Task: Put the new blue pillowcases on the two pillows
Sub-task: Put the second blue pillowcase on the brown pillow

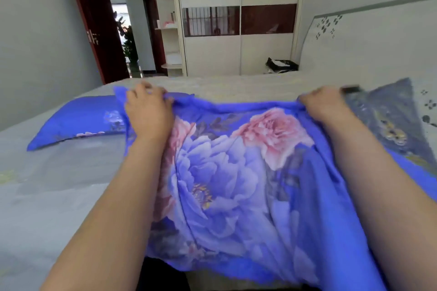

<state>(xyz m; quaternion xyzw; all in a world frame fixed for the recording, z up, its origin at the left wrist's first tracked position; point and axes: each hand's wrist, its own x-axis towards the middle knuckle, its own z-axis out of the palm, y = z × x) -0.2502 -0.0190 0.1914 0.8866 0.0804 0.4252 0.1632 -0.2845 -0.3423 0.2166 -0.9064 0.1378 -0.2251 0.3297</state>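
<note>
A blue pillowcase with large pink and lilac flowers is spread in front of me, reaching from the bed's near edge towards the middle. My left hand grips its far left corner. At the far right corner my right hand is closed on the same edge. Whether a pillow is inside it I cannot tell. A pillow in a matching blue case lies flat on the bed to the left. On the right, partly under the spread case, lies a grey-blue patterned pillowcase.
The bed has a pale grey sheet. A white headboard stands at the right. Behind the bed are a cream wardrobe, open shelves and an open dark red door. A black-and-white bag sits beyond the bed.
</note>
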